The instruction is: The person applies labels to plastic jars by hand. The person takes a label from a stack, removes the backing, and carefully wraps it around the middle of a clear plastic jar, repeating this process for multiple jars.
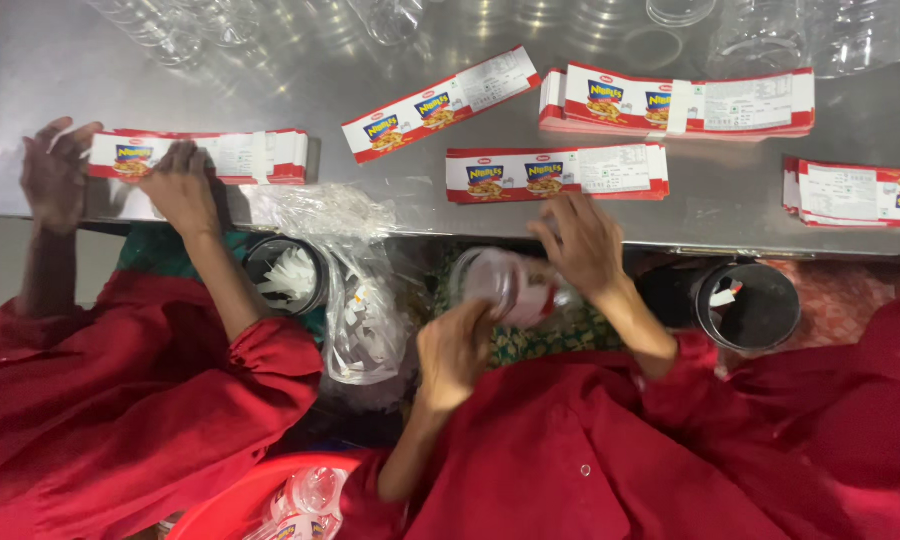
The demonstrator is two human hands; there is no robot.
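Steel tabletop (pixel 370 190), scuffed and shiny, fills the upper half of the view, with clear empty plastic jars (pixel 760 30) standing along its far edge at twelve o'clock. Spread across it are stacks of red-and-white printed paper labels (pixel 555 172). Just below the table edge, the person's left hand (pixel 455 352) and right hand (pixel 582 243) both grip a clear plastic jar with a red-and-white label (pixel 510 285), the left cupping it from seven o'clock, the right curled over it from one o'clock. The jar is blurred. At nine o'clock a co-worker in red sleeves rests two hands (pixel 175 185) on another banded label stack (pixel 205 155). Between them hangs a clear plastic bag of white paper scraps (pixel 365 320); black round bins (pixel 750 305) sit under the table.
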